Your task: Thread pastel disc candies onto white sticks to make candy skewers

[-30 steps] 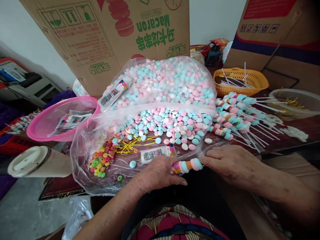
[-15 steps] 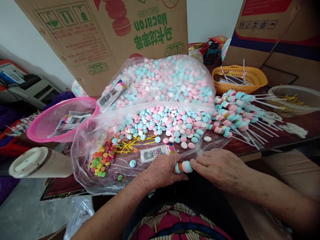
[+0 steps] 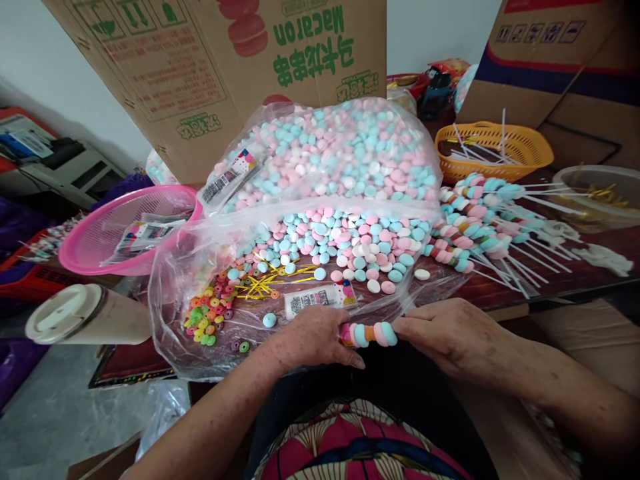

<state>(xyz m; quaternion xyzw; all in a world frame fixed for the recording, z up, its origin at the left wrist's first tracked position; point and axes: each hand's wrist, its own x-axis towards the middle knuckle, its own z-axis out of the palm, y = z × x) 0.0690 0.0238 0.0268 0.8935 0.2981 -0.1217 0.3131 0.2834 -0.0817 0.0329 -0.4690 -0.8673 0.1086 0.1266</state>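
Note:
A candy skewer (image 3: 385,334) of pink, blue and orange pieces lies level between my hands, low in front of my lap. My left hand (image 3: 313,337) is closed round its left end, with the thumb below. At the right end, my right hand (image 3: 445,333) pinches with its fingers together; the stick there is hidden. Just above my left hand lies a printed label packet (image 3: 307,300). Loose pink, blue and white candies (image 3: 357,243) spread behind it on clear plastic. Small ring candies (image 3: 207,313) and gold twist ties (image 3: 263,283) lie to the left.
A large clear bag of candies (image 3: 340,147) stands before a cardboard box (image 3: 200,67). Finished skewers (image 3: 475,220) are piled at right, near a yellow basket (image 3: 537,150) with sticks. At left are a pink basket (image 3: 75,250) and a lidded cup (image 3: 117,320).
More of the skewer shows between my hands, including a pink piece at its left end. My left hand has slid slightly left along it. The whole view has shifted a little.

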